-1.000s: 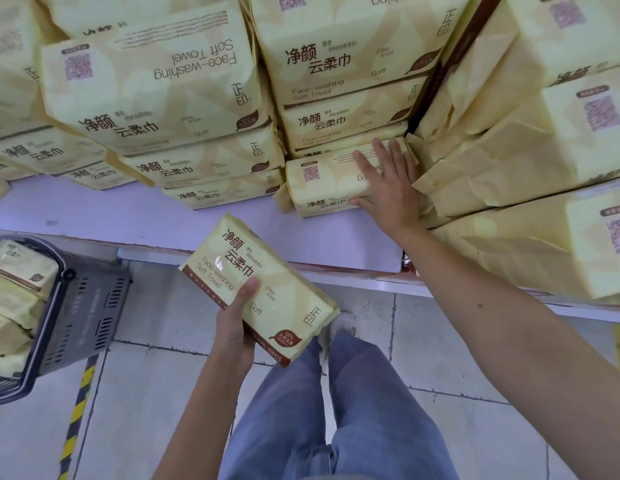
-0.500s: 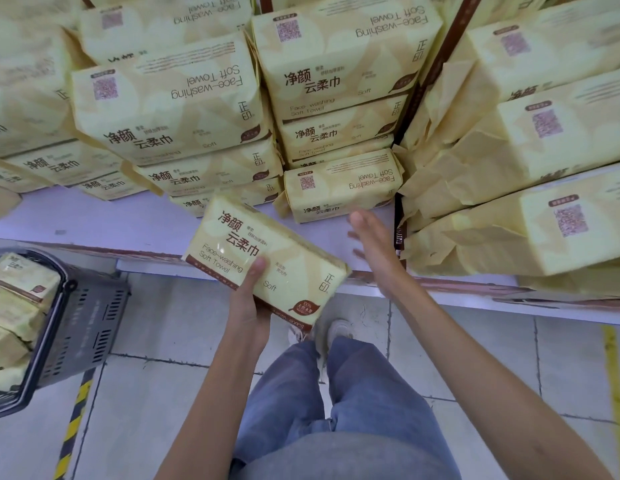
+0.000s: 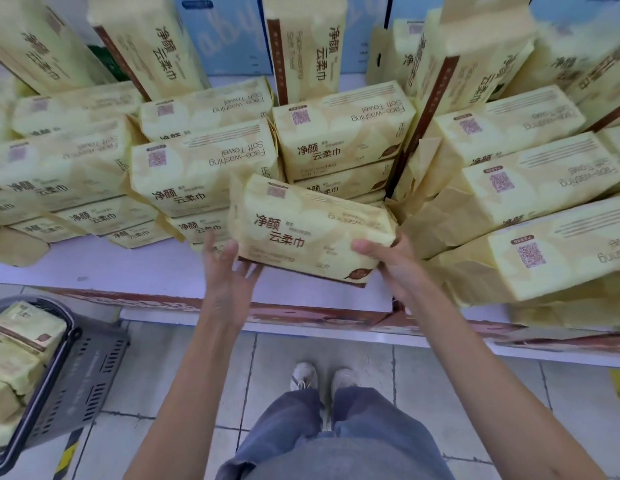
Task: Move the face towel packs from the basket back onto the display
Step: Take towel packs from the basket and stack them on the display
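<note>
Left hand (image 3: 229, 271) is turned palm up, fingers nearly straight and spread, propping the lower left corner of a towel pack (image 3: 301, 230) from beneath; the thumb points up, clear of the wrapper. That pack sits tilted at my 12 o'clock, over the front of the display shelf (image 3: 128, 268), its far edge close against the stacked packs (image 3: 204, 168) behind it. My right hand (image 3: 395, 265) grips the pack's right end, thumb pressed on the printed face, and the other fingers are hidden behind it.

Down at my 8 o'clock a grey basket (image 3: 76, 368) stands on the tiled floor with more packs (image 3: 24, 341) lying inside. Across the shelf from 10 to 2 o'clock, packs lie flat in piles several high, with a row of upright packs (image 3: 301, 46) at the back. At 2 o'clock, larger bundles (image 3: 530, 188) lean in a slanted pile. My shoes (image 3: 303, 375) point at the shelf's base.
</note>
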### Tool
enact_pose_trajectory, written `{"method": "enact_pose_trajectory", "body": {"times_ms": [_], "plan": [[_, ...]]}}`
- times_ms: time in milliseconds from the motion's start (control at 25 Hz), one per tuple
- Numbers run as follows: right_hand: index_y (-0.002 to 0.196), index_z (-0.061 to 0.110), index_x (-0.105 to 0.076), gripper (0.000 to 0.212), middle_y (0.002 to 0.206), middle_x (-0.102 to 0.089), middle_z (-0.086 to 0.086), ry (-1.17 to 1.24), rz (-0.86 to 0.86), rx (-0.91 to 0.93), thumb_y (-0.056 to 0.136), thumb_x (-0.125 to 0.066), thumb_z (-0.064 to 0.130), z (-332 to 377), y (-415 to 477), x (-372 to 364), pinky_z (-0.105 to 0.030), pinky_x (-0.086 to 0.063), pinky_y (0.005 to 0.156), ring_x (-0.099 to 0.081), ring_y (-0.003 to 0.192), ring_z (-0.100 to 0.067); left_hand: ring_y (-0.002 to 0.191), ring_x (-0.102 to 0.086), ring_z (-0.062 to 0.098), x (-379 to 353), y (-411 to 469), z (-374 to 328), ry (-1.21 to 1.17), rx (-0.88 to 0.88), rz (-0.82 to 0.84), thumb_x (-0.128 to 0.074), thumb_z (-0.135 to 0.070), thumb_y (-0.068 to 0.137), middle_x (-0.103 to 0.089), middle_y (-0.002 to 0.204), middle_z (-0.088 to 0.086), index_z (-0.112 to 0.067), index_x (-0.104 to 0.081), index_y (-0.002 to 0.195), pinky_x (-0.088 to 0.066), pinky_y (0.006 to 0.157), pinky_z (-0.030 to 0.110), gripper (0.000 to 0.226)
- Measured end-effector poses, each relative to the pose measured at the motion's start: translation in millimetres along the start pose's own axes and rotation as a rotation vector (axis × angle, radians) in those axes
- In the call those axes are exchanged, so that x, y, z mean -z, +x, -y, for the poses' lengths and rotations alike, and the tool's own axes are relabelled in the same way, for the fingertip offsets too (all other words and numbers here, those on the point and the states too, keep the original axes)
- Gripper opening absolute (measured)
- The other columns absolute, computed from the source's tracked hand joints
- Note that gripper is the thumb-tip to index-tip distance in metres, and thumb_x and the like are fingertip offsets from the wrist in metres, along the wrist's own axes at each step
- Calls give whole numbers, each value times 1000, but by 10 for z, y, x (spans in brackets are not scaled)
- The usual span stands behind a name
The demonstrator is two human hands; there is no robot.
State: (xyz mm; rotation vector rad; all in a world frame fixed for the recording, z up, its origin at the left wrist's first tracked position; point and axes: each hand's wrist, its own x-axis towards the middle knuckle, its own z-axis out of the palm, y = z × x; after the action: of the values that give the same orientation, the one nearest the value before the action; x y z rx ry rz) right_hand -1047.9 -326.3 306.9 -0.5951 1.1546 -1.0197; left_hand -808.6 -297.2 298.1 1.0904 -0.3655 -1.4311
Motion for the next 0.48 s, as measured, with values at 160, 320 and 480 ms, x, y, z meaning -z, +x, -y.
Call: {"method": "enact_pose_trajectory", "body": {"times_ms": [160,320,480], "plan": [[126,11,-45,71,103,-67,2,-202,22,105,65,-71,-14,180,120,108,-27,-57,78,-65,98,-14,111,-60,21,109,218,-161,512,-38,176,-83,-36,47,-53,133,-3,-36,-45,132,-52,86,38,93],[136,15,-42,79,113,-64,4,-268,30,183,67,-72,-11,183,276,93,-21,-56,71,-62,105,-10,104,-64,15,-3,312,104,665,-59,177,-84,-32,44,-56,128,-1,-31,-47,126,-56,81,33,90],[143,18,-35,85,116,-60,10,-279,-70,237,71,-71,-9,96,450,147,-15,-53,75,-58,103,2,115,-54,20,-71,339,459,676,-124,110,-84,-19,57,-47,136,1,-20,-38,134,-51,84,15,89]]}}
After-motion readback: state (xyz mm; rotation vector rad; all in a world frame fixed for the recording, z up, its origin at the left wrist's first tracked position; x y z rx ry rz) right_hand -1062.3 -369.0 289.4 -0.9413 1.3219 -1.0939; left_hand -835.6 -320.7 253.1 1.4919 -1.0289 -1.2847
